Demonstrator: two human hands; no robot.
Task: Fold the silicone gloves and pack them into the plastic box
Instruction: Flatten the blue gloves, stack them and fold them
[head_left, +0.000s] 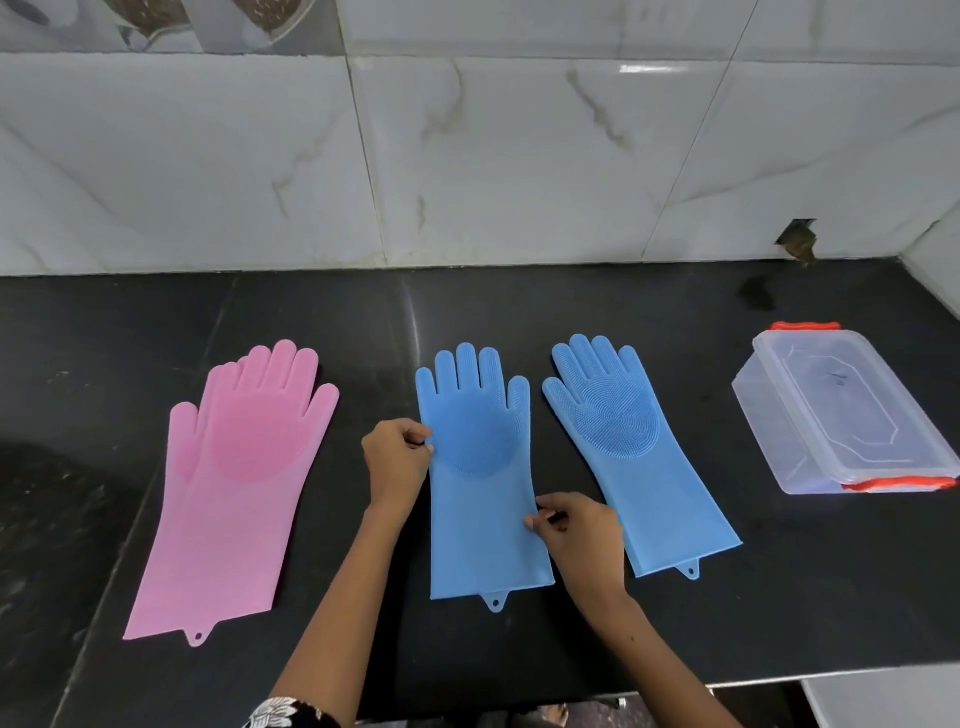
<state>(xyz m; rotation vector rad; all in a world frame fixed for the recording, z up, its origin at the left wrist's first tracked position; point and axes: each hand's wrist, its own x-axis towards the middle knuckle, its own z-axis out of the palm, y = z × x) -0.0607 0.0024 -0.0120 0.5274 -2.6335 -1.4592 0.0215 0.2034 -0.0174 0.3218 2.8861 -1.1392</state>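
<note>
Pinching the middle blue glove (480, 467) edges: left hand (396, 460), right hand (579, 527), both grips closed.

even bright light, glare on wall tiles (644, 69), soft edges

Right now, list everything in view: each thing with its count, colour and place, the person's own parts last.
pink gloves: looks like two stacked, pink, flat on the counter at left
middle blue glove: one, blue, flat at centre, fingers toward the wall
right blue glove: one, blue, bristled palm up, right of centre, angled
plastic box: one, clear with orange clips, lid on, far right of the counter
counter: one, black stone, under everything
wall tiles: white marbled, behind the counter
left hand: pinches the middle blue glove's left edge
right hand: pinches its right edge, lower down
</note>
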